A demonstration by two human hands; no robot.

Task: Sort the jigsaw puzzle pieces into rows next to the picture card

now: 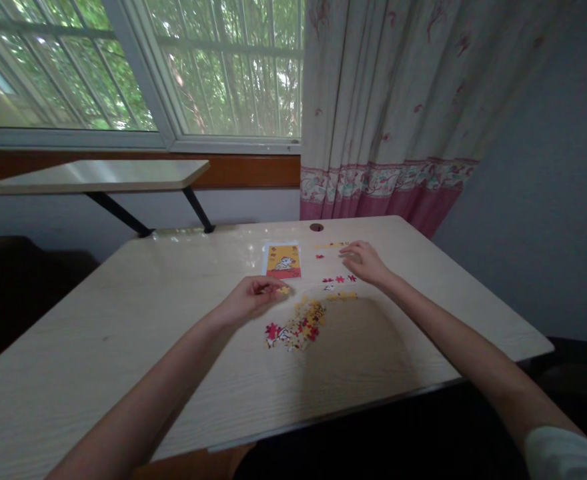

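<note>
My left hand (251, 298) rests on the wooden table (123, 320), fingers pinched on a small yellow puzzle piece (284, 290). Just right of it lies a heap of loose yellow, red and white puzzle pieces (298, 325). My right hand (366, 261) lies further back, fingers curled down on the tabletop beside a row of yellow pieces (331, 245); what it holds, if anything, is hidden. Several red pieces (338, 279) lie under its wrist side. An orange and red reference picture with a white animal (283, 261) sits between the hands, toward the back.
A round cable hole (316, 227) is near the table's back edge. A narrow shelf on black brackets (98, 175) stands under the window (138, 67). A flowered curtain with a pink hem (388, 113) hangs at the back right.
</note>
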